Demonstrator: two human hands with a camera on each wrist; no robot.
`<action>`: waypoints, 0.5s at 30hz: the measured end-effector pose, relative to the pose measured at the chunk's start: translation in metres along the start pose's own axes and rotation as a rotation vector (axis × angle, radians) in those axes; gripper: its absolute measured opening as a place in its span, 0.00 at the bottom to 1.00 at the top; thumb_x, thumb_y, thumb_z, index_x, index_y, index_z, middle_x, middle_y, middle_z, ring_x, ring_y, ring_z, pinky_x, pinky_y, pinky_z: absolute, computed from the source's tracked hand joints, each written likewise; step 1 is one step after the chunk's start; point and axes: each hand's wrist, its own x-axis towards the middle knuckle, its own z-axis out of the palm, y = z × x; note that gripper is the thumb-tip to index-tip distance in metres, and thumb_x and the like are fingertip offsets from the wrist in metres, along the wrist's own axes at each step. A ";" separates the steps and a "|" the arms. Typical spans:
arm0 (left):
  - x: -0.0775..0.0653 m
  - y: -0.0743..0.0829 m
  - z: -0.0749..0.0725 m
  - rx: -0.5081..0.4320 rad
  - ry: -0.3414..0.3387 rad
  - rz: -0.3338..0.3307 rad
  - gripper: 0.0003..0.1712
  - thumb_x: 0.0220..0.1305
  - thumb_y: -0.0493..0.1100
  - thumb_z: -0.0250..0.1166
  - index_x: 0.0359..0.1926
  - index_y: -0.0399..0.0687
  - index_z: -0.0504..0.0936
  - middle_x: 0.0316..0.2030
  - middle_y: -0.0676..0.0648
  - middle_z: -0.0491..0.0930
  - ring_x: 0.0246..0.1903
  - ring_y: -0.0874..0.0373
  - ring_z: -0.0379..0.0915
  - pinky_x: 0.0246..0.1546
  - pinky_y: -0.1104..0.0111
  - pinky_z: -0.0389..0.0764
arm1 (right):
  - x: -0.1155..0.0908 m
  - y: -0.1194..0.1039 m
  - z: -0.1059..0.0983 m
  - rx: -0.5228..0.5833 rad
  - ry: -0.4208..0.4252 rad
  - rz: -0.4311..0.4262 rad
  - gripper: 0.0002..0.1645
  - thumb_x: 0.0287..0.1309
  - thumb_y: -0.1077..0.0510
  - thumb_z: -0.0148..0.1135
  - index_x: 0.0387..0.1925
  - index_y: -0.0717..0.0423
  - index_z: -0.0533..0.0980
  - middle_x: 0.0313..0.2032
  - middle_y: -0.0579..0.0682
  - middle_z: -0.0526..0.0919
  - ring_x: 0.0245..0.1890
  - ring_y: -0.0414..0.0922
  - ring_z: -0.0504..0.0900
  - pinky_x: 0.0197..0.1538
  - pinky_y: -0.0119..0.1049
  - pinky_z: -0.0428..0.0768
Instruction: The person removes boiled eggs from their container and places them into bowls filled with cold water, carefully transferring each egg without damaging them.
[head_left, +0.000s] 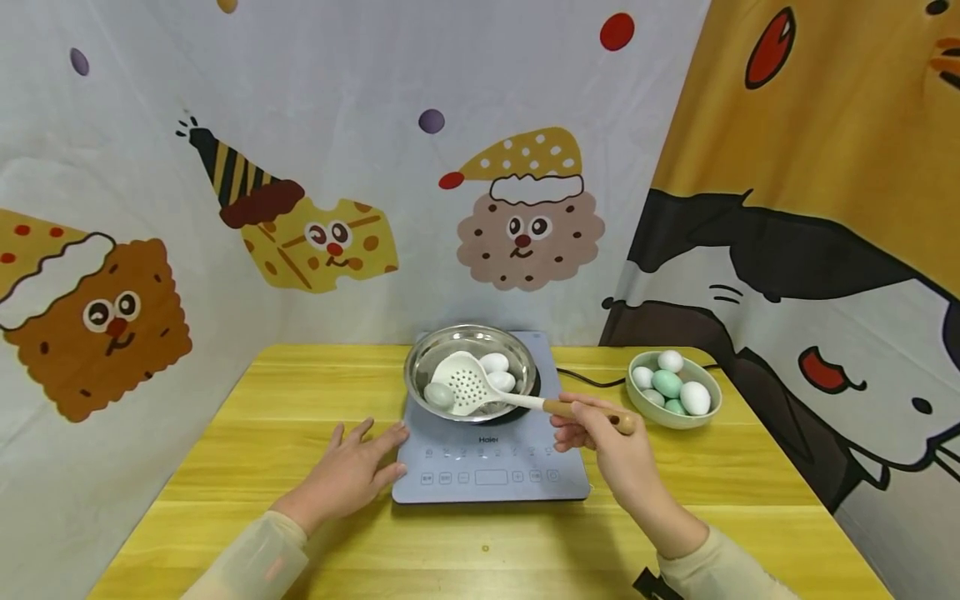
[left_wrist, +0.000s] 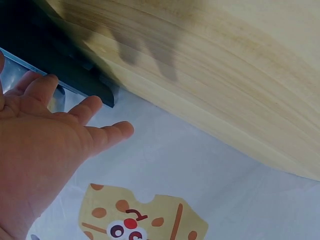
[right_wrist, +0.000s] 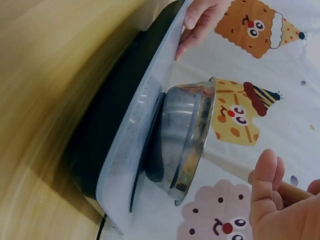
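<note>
My right hand (head_left: 611, 442) holds the wooden handle (head_left: 588, 412) of a white slotted spoon; the same hand (right_wrist: 285, 205) shows in the right wrist view. The spoon's perforated head (head_left: 467, 385) is inside a steel basin (head_left: 420, 362), which sits on a grey induction cooker (head_left: 491, 458). Two white eggs (head_left: 501, 382) lie right of the head. A pale green-grey egg (head_left: 439, 396) is at its left edge; whether it rests on the spoon I cannot tell. With fingers spread, my left hand (head_left: 348, 471) is at the cooker's left edge, its palm (left_wrist: 42, 150) showing in the left wrist view.
A pale green bowl (head_left: 675, 421) with several white and green eggs stands right of the cooker. A black cord (head_left: 592, 381) runs behind it. The wooden table (head_left: 300, 400) ends at a cartoon-printed curtain (head_left: 337, 83). A small black object (head_left: 654, 583) shows by the right sleeve.
</note>
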 end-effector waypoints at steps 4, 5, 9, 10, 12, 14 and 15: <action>0.000 -0.001 0.000 -0.003 0.004 0.002 0.33 0.78 0.58 0.63 0.77 0.54 0.74 0.77 0.49 0.72 0.77 0.26 0.62 0.75 0.21 0.51 | 0.004 -0.002 0.000 0.023 0.036 0.125 0.22 0.82 0.56 0.54 0.61 0.70 0.80 0.38 0.56 0.94 0.32 0.43 0.91 0.42 0.43 0.94; 0.000 -0.002 0.001 -0.003 0.005 0.004 0.33 0.78 0.58 0.63 0.77 0.54 0.74 0.77 0.49 0.72 0.77 0.26 0.62 0.75 0.21 0.51 | 0.005 -0.002 0.000 0.021 0.039 0.141 0.23 0.82 0.55 0.53 0.62 0.70 0.79 0.38 0.54 0.94 0.32 0.44 0.91 0.43 0.43 0.94; 0.000 -0.003 0.001 -0.005 0.004 0.004 0.33 0.78 0.59 0.62 0.78 0.54 0.73 0.78 0.49 0.72 0.77 0.26 0.62 0.75 0.22 0.51 | 0.007 -0.004 0.000 0.017 0.048 0.181 0.25 0.83 0.55 0.50 0.64 0.71 0.78 0.37 0.51 0.94 0.32 0.43 0.90 0.43 0.42 0.93; 0.000 -0.003 0.001 -0.006 0.004 0.004 0.33 0.78 0.59 0.62 0.78 0.54 0.73 0.78 0.49 0.72 0.77 0.27 0.62 0.75 0.22 0.51 | 0.007 -0.005 0.000 0.028 0.049 0.185 0.25 0.83 0.55 0.49 0.64 0.71 0.78 0.37 0.51 0.94 0.32 0.43 0.90 0.43 0.42 0.93; 0.000 -0.002 0.001 -0.008 0.004 0.005 0.33 0.79 0.59 0.62 0.78 0.54 0.73 0.78 0.49 0.72 0.77 0.27 0.62 0.75 0.22 0.51 | 0.008 -0.005 -0.001 0.055 0.049 0.190 0.25 0.83 0.56 0.47 0.63 0.71 0.79 0.37 0.52 0.94 0.32 0.42 0.90 0.42 0.41 0.93; 0.000 -0.002 0.001 -0.012 0.006 0.008 0.33 0.79 0.58 0.62 0.78 0.54 0.73 0.78 0.48 0.72 0.77 0.26 0.62 0.75 0.22 0.51 | 0.008 -0.005 -0.003 0.090 0.048 0.193 0.23 0.84 0.56 0.46 0.60 0.67 0.81 0.37 0.53 0.94 0.31 0.42 0.90 0.41 0.41 0.93; 0.000 -0.002 0.001 -0.013 0.006 0.009 0.33 0.78 0.58 0.62 0.77 0.53 0.73 0.78 0.48 0.72 0.77 0.26 0.62 0.75 0.22 0.51 | 0.009 -0.004 -0.004 0.110 0.044 0.193 0.23 0.84 0.56 0.45 0.58 0.65 0.83 0.37 0.53 0.94 0.31 0.42 0.90 0.41 0.40 0.93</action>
